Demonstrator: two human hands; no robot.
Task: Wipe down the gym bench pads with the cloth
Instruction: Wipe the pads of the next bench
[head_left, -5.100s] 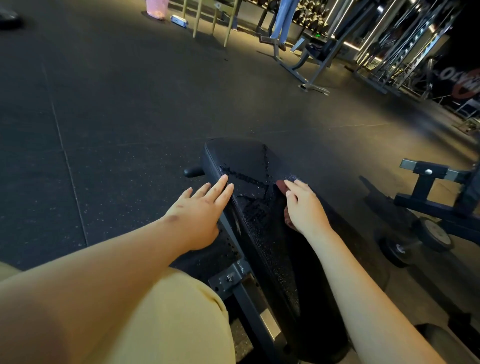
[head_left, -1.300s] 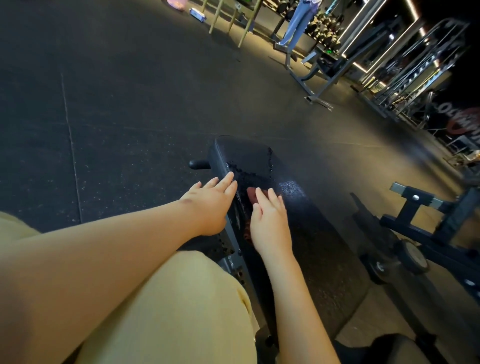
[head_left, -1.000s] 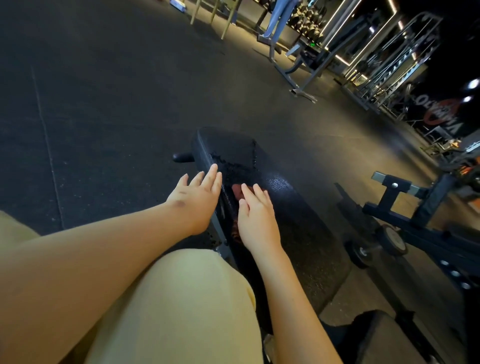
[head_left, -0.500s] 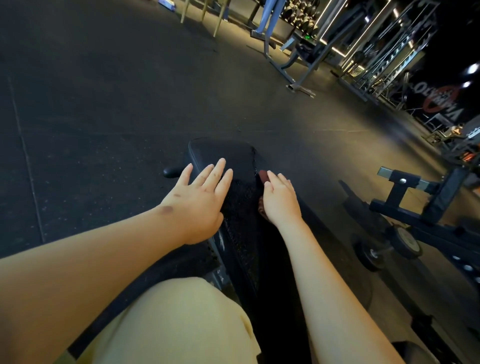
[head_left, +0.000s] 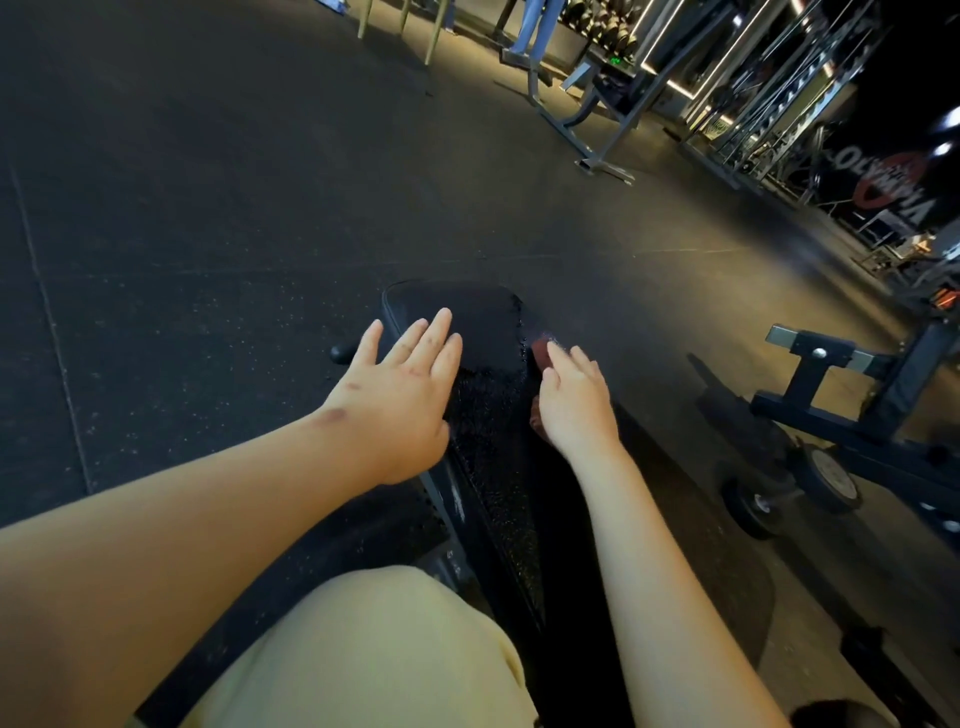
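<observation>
The cloth (head_left: 540, 349), a dark reddish rag, lies under the right hand (head_left: 574, 405). Only a corner shows past the fingertips, with a sliver beside the thumb. It sits on the black bench pad (head_left: 485, 327), on the strip of pad below that hand and close to the pad's far end.

The right hand lies flat with its fingers straight, pressing the cloth down rather than pinching it. The left hand (head_left: 400, 400) is apart from it, fingers spread and straight, resting on the pad's opposite edge and holding nothing. Between the two hands the pad looks speckled, probably with spray or damp, while the stretch beyond the left fingertips looks matte.

The wiping seems to be under way. To do it well, the right palm should stay flat and press evenly. The strokes should run the pad's length and overlap, and should also take in the speckled band between the hands and the rolled edges. Since nothing grips the cloth, it may bunch or slip out from under the fingers. The left hand is best left where it is, as a brace.

Under the left wrist is the person's yellow-clad knee (head_left: 374, 649). Out past the right hand stands a dark wheeled frame (head_left: 831, 395) on the rubber floor (head_left: 208, 234).
</observation>
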